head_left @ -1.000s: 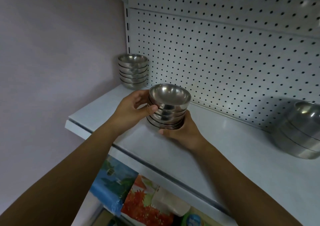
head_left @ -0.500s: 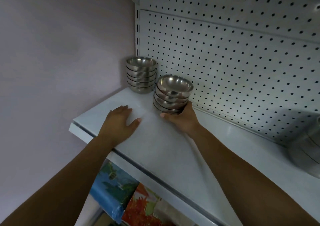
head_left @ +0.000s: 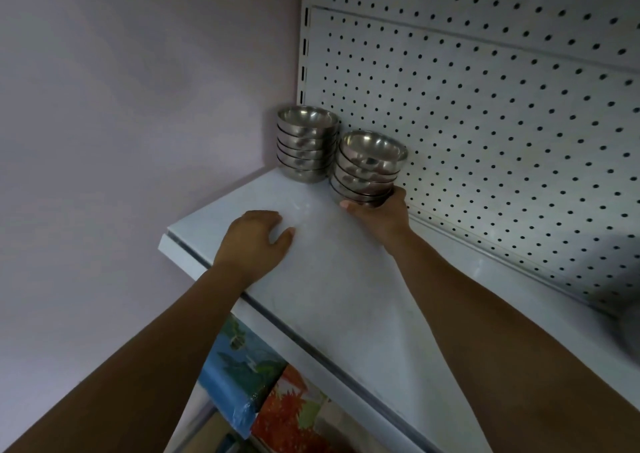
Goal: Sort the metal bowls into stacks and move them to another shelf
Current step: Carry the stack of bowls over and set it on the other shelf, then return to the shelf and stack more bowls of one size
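Metal bowls stand in two stacks on the white shelf (head_left: 346, 296). The near stack (head_left: 369, 168), roughly five bowls, sits directly above the right hand's (head_left: 381, 215) fingers, which curl round its base with the thumb on its near side. The corner stack (head_left: 306, 147), roughly six bowls, stands just beyond that thumb, touching or nearly touching the first. The left hand (head_left: 254, 243) rests on the shelf, fingers together, thumb apart, well short of both stacks. Two colourful packages (head_left: 239, 376) lie below.

two bowl stacks on the shelf (head_left: 329, 279) at its back-left corner — corner stack (head_left: 306, 147) left, held stack (head_left: 369, 168) just right, against the pegboard (head_left: 485, 123) — left hand (head_left: 254, 241) nearer the front edge
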The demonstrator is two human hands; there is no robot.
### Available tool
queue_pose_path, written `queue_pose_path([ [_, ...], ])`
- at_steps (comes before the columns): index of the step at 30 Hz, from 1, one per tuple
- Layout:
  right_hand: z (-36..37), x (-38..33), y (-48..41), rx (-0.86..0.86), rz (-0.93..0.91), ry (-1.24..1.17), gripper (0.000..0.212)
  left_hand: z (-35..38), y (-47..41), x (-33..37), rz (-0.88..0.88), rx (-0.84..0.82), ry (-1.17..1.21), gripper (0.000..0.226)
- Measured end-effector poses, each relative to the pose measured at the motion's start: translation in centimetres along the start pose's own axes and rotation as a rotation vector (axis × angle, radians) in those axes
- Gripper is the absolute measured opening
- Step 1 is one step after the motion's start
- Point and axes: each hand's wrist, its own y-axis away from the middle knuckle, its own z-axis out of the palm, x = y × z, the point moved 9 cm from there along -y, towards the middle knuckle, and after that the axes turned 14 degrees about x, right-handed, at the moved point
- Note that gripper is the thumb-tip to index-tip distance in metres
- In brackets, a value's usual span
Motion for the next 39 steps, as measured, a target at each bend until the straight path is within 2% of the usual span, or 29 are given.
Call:
queue_pose_path([
  [7, 0.3, 0.3, -0.4, -0.007, -0.009, -0.010, 0.110, -1.1, -0.1, -0.2, -0.051, 0.127, 0.062, 0.049],
  [14, 0.2, 0.6, -0.1, -0.040, 0.001, -0.017, 0.113, -0.7, -0.5, -0.5, -0.063, 0.120, 0.044, 0.040],
  [19, -0.6, 1.2, 1.7, -0.059, -0.030, 0.113, 0.117, -0.1, -0.7, -0.3, -0.017, 0.078, 0.017, 0.040],
  [23, -2.0, 1.1, 4.2, -0.125, -0.220, 0.375, 0.094, -0.1, -0.7, 0.2, 0.025, 0.049, -0.033, 0.055],
  [28, -4.6, 1.4, 8.6, -0.252, -0.363, 0.555, 0.081, -0.8, 1.8, 1.5, 0.121, 0.012, -0.035, 0.084],
  [31, -6.0, 1.3, 12.7, -0.276, -0.397, 0.517, 0.076, -2.8, 6.2, 2.9, 0.145, 0.053, 0.069, 0.077],
  [34, -6.3, 0.7, 17.5, -0.320, -0.421, 0.433, 0.070, -5.2, 12.0, 4.1, 0.142, 0.163, 0.122, 0.063],
  [39, -5.0, -0.8, 25.2, -0.424, -0.451, 0.269, 0.054, -8.9, 19.4, 0.9, -0.083, 0.333, 0.152, 0.051],
])
